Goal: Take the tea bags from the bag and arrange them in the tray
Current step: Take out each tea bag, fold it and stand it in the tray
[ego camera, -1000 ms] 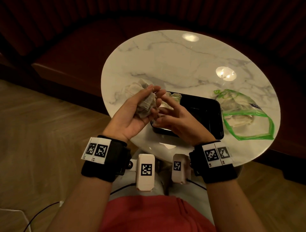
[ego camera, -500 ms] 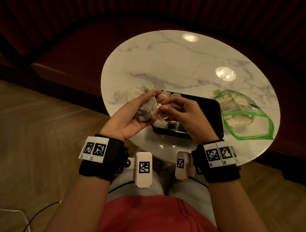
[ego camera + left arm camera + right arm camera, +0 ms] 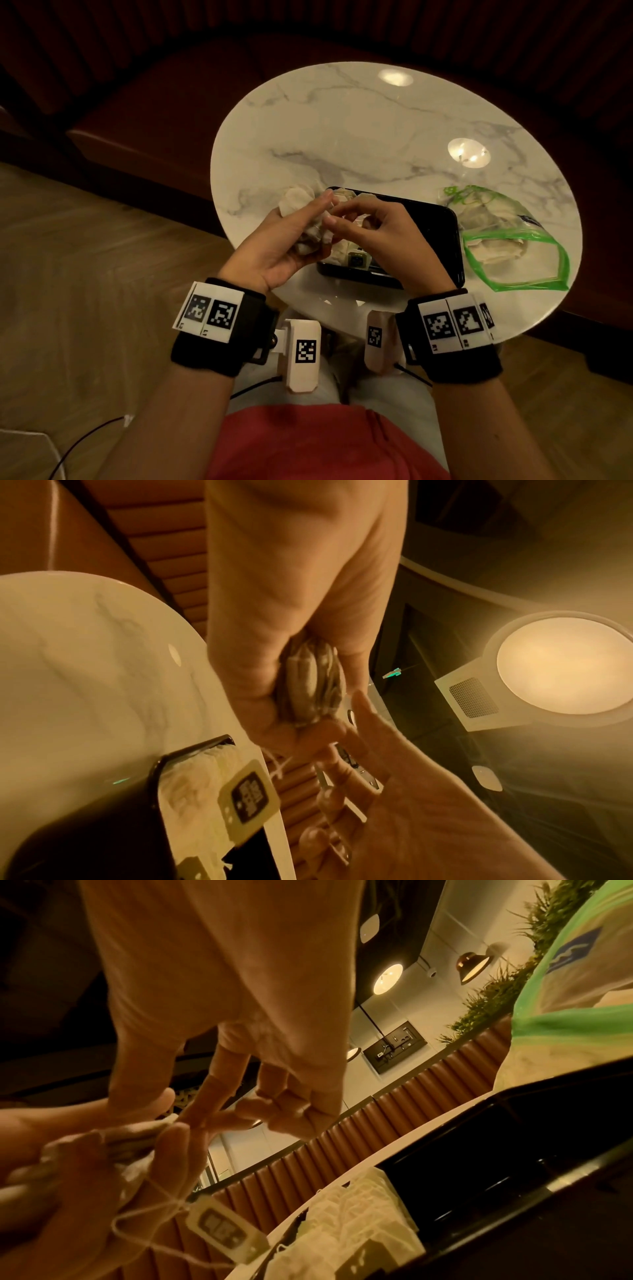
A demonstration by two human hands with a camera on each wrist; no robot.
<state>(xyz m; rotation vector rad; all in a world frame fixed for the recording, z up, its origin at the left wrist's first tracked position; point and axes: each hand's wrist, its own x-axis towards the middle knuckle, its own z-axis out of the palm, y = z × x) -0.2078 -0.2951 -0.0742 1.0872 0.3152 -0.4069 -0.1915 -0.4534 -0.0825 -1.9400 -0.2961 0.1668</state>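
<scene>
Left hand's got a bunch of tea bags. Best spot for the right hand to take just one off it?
Pinch the top edge of the outermost bag in the bunch, coming from the right, tray-side. The left hand wraps the bunch from below and left, so only the flat paper edges fanned toward the right hand are free. Avoid the dangling strings and tag; they look tangled.

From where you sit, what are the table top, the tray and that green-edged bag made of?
Table top: looks like polished white marble or a marble-look slab, grey veins, lamp reflections. Tray: glossy black, probably plastic. Bag: thin clear plastic film, crinkled, with a green rim.
</scene>
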